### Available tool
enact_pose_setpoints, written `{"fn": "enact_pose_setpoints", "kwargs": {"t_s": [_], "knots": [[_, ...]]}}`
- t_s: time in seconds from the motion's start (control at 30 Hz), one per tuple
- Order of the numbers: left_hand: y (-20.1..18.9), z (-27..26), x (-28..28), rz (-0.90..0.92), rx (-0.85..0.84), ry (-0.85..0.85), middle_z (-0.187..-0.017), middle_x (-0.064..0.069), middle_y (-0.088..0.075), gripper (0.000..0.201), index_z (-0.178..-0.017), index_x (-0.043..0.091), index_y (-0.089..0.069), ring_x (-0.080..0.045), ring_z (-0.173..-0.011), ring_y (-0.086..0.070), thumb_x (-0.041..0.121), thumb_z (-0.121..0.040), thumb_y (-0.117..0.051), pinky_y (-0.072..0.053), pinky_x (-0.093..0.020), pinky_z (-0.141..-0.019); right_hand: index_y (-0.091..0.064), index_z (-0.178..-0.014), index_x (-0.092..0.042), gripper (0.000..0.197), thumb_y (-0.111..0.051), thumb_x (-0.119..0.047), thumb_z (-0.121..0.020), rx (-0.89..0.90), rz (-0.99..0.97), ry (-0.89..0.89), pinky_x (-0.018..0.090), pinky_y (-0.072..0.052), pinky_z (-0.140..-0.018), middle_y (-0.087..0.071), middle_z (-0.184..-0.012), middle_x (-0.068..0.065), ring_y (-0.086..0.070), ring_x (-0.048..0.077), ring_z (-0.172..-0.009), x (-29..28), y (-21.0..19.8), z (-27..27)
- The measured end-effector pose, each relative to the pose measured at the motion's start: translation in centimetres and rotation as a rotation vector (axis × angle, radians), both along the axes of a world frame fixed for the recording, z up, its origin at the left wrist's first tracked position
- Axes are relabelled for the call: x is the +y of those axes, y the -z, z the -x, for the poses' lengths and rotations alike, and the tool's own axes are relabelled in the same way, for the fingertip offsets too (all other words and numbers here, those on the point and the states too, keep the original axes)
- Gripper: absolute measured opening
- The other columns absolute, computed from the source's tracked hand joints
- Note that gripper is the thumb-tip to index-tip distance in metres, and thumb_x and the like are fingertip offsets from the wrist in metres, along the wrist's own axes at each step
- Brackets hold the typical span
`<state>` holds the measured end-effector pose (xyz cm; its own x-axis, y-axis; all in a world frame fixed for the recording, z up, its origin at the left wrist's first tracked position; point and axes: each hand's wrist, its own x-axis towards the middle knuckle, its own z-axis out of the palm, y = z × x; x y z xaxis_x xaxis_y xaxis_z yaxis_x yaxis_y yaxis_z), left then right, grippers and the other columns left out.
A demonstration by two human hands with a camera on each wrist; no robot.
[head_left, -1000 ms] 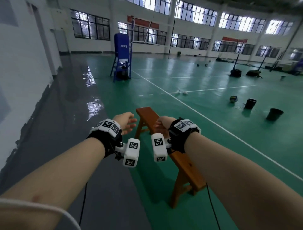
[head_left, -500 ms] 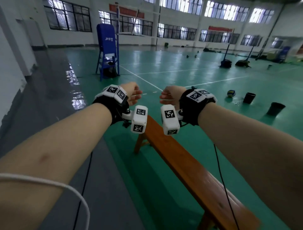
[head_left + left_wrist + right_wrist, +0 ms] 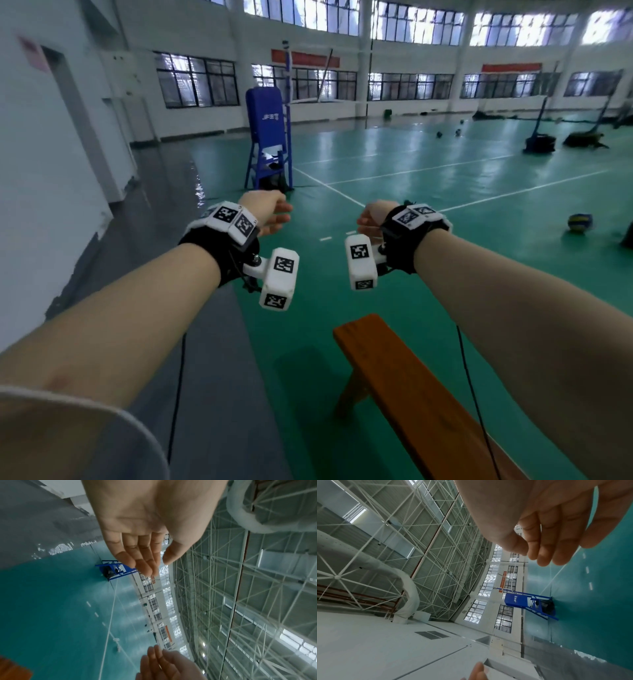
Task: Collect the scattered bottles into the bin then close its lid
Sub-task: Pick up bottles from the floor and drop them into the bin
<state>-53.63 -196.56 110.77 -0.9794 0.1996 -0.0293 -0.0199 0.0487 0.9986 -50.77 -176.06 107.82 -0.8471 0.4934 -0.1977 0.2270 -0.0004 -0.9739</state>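
Observation:
My left hand [image 3: 274,216] and right hand [image 3: 366,221] are held out in front of me at chest height, a little apart, over the green court floor [image 3: 428,212]. The left wrist view shows the left hand [image 3: 137,553] with relaxed, nearly straight fingers and an empty palm. My right hand [image 3: 546,543] has loosely bent fingers and holds nothing. Two small pale objects [image 3: 117,642], possibly bottles, lie far off on the floor by a white line. A dark shape [image 3: 628,236] at the right edge may be a bin; it is cut off.
A wooden bench [image 3: 411,387] runs from below my right arm to the bottom right. A blue referee stand [image 3: 269,137] is straight ahead. A ball [image 3: 579,222] lies to the right. A white wall [image 3: 41,171] and a grey floor strip are on the left.
The view has lifted, so the bench has slid down the frame and the two black buckets have left it at the right. My hands have drifted apart, still empty.

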Motion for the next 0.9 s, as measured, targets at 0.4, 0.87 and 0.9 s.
{"fn": "enact_pose_setpoints", "kwargs": {"t_s": [0.4,0.87,0.9], "knots": [[2.7,39.3,-3.8,-0.107,-0.012,-0.123,-0.056,0.008,-0.064,0.015,-0.076,0.016,-0.056,-0.008,-0.057,-0.055,0.014,-0.09,-0.052,-0.042,-0.019,-0.051,-0.05,-0.071,-0.018,0.024,-0.043,-0.015,-0.094,0.035,-0.042,-0.125,0.023,-0.039,-0.056,-0.058,-0.054,-0.006,-0.058,0.008,-0.052,-4.6,0.4,39.5],[-4.4,79.9,10.4,-0.1,0.087,0.08,-0.069,0.002,-0.056,0.021,-0.072,0.014,-0.052,-0.008,-0.05,-0.049,0.011,-0.092,-0.045,-0.037,-0.018,-0.045,-0.048,-0.074,-0.015,0.023,-0.042,-0.014,-0.096,0.123,-0.027,0.209,0.022,-0.04,-0.056,-0.053,-0.067,-0.003,-0.054,0.01,-0.058,7.6,-6.9,74.6],[-3.8,82.5,12.2,-0.087,0.103,0.094,-0.069,0.001,-0.056,0.022,-0.071,0.013,-0.052,-0.009,-0.052,-0.049,0.011,-0.092,-0.045,-0.036,-0.019,-0.046,-0.048,-0.073,-0.015,0.025,-0.041,-0.014,-0.097,0.132,-0.037,0.214,0.022,-0.039,-0.056,-0.053,-0.067,-0.003,-0.053,0.01,-0.058,9.1,-6.9,77.0]]}}
